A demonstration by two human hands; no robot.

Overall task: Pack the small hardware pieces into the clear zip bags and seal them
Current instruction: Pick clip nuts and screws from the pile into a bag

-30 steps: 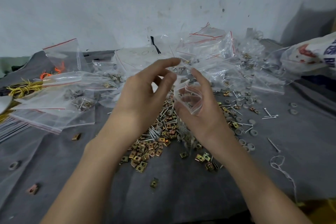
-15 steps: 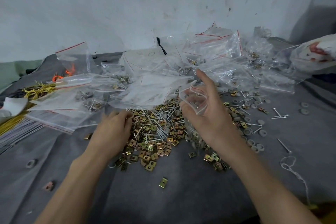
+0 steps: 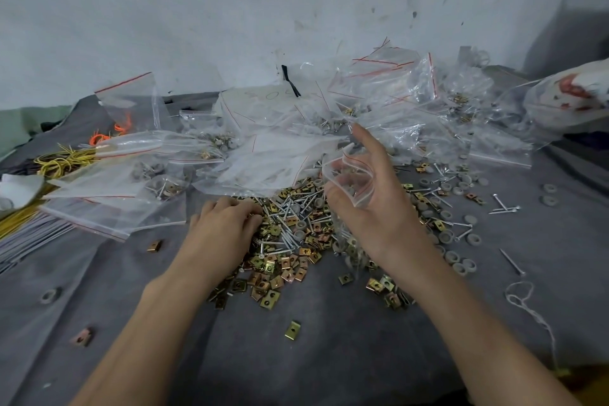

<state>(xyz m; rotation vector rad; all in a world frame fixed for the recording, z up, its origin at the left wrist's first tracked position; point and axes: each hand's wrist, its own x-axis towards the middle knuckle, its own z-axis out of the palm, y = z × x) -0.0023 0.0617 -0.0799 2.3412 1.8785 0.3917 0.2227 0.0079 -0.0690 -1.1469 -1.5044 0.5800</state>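
A heap of small hardware [image 3: 290,234] lies on the grey cloth: brass square clips, silver nails and grey washers. My right hand [image 3: 372,204] holds a small clear zip bag [image 3: 349,180] with a red seal line above the heap, thumb and fingers keeping its mouth spread; some pieces show inside. My left hand [image 3: 224,227] rests knuckles up on the left edge of the heap, fingertips curled down into the pieces. What the fingertips pinch is hidden.
Many clear zip bags [image 3: 379,99], some filled, pile up behind the heap and to the left [image 3: 108,198]. Yellow wire ties [image 3: 62,163] lie far left. Loose washers and nails [image 3: 461,234] scatter right, a white string [image 3: 524,300] beyond. A stray clip [image 3: 292,330] lies near me.
My left hand has dropped from the bag's mouth down to the hardware heap and settled there. My right hand keeps holding the open bag in about the same place.
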